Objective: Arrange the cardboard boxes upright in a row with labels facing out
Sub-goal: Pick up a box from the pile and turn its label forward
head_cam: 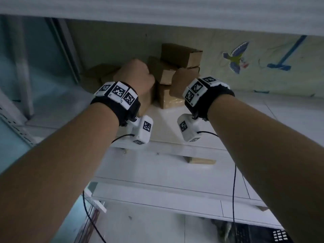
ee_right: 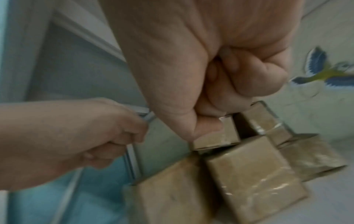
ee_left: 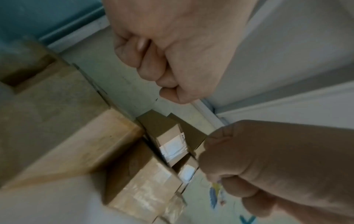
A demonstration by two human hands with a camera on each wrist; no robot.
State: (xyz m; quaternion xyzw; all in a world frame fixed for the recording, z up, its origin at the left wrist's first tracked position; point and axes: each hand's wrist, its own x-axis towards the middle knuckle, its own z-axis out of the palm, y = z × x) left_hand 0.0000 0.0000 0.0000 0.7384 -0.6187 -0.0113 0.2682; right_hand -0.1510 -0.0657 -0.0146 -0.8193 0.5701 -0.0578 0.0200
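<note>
Several brown cardboard boxes lie in a loose heap at the back of a white shelf (head_cam: 175, 123). One box (head_cam: 181, 54) sits on top, another (head_cam: 163, 69) leans below it, and a taped one (head_cam: 164, 97) stands at the front. My left hand (head_cam: 135, 76) is a closed fist in front of the heap's left side, holding nothing. My right hand (head_cam: 184, 81) is also an empty fist, just right of the front boxes. In the left wrist view, the left hand (ee_left: 172, 60) hovers above a box with a white label (ee_left: 170, 142). Taped boxes (ee_right: 254, 174) lie under the right hand (ee_right: 220, 75).
A wall with a blue bird sticker (head_cam: 235, 57) backs the shelf on the right. A pale upper shelf edge (head_cam: 157, 11) hangs overhead. A metal frame (head_cam: 66, 50) and bluish panel stand at the left. A flat tan piece (head_cam: 201, 160) lies on a lower shelf.
</note>
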